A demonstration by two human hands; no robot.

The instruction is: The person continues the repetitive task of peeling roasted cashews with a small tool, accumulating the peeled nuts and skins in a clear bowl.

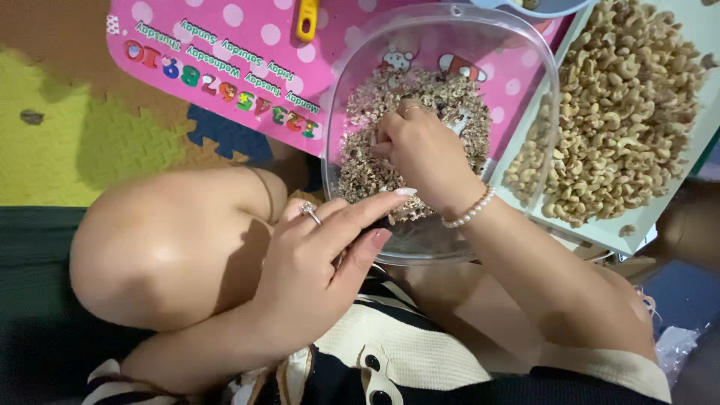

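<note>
Right hand fingers curled into nut husks in clear bowl, pinching some; left hand loosely open, steadying rim. Best: sift slowly, keep bowl level.

A single head-worn view looks steeply down, close in, onto a clear plastic bowl at frame centre. Beyond the bowl, toward the top edge, lies a pink dotted board; right of the bowl sits a pale tray; left of it, foam floor mat. Below the bowl, the person's own knee and striped clothing fill the near edge.
</note>
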